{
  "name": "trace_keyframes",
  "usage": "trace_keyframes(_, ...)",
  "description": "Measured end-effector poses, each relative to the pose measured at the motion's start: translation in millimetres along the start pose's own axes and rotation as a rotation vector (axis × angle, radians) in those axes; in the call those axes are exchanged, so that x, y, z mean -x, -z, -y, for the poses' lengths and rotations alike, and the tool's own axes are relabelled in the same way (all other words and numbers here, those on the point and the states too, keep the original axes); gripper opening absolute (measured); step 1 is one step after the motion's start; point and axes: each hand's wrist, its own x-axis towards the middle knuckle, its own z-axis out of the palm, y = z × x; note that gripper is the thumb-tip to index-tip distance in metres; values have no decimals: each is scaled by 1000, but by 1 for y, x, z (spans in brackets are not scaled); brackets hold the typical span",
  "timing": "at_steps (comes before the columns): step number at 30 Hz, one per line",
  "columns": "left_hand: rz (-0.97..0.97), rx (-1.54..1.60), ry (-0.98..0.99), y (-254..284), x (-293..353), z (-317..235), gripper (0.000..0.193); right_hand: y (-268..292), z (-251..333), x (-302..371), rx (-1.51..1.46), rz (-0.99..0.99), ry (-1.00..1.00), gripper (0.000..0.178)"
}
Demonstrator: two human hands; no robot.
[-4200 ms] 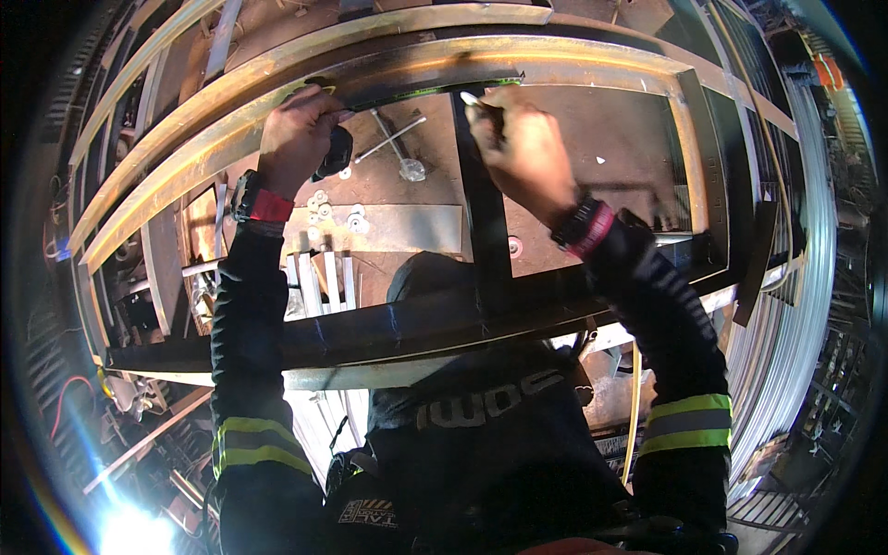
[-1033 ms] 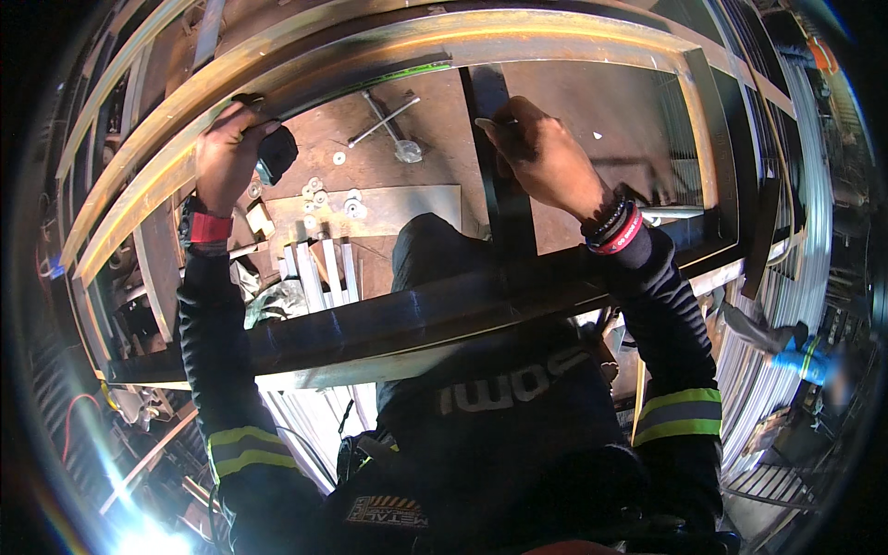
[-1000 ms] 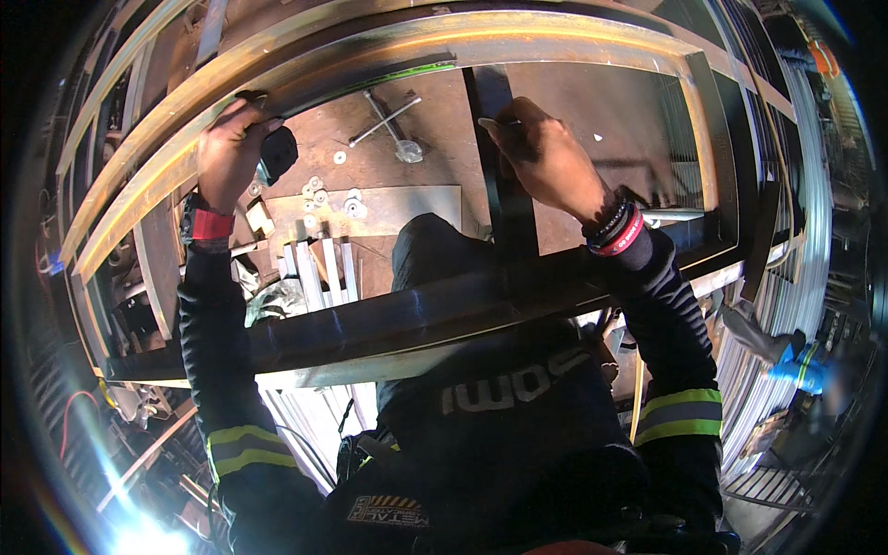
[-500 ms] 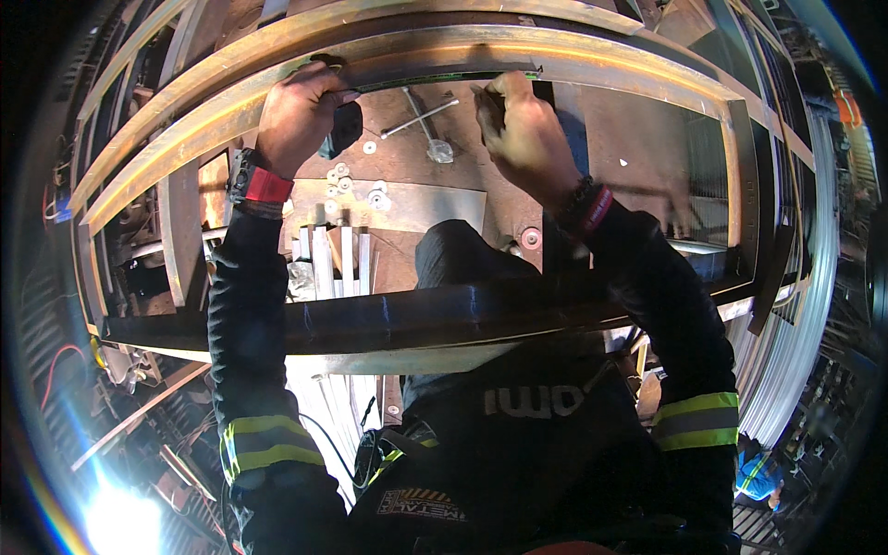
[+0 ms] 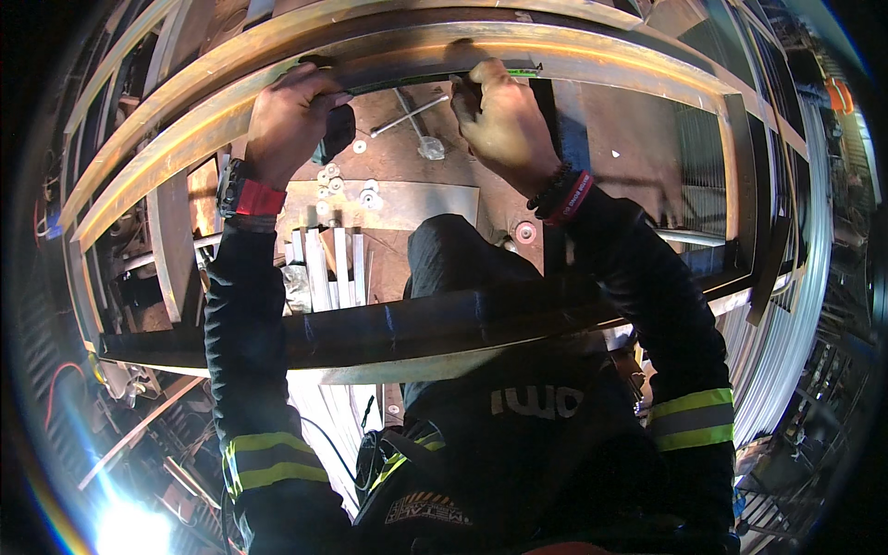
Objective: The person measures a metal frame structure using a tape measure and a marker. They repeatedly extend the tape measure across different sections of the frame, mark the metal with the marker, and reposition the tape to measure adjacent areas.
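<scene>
My left hand (image 5: 291, 116) grips a black tape measure case (image 5: 339, 129) just under the far steel beam (image 5: 610, 51) of a welded frame. A thin dark and green tape strip (image 5: 520, 70) runs from the case along that beam. My right hand (image 5: 504, 120) is curled against the beam at the strip, pinching what looks like a small dark marker (image 5: 460, 88) with its tip at the tape. The two hands are about a hand's width apart. Both wrists wear red bands.
A dark near beam (image 5: 388, 324) crosses in front of my body. Below the frame lie a T-handle wrench (image 5: 416, 118), several washers (image 5: 368, 194), a flat plate (image 5: 425, 205) and metal strips (image 5: 333, 268). Wire coils (image 5: 805, 277) stand at the right.
A second ago my left hand was farther left and my right hand lay on the dark upright bar. Both have moved in to the far beam and now sit close together.
</scene>
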Motion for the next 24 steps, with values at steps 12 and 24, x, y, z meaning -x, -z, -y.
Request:
trace_keyframes(12, 7, -4, -11, 2, -1, -2, 9, -3, 4, -6, 17, -46, 59, 27)
trace_keyframes(24, 1, -24, -4, 3, 1, -3, 8, 52, 58, -57, 113, 1078, -454, 18)
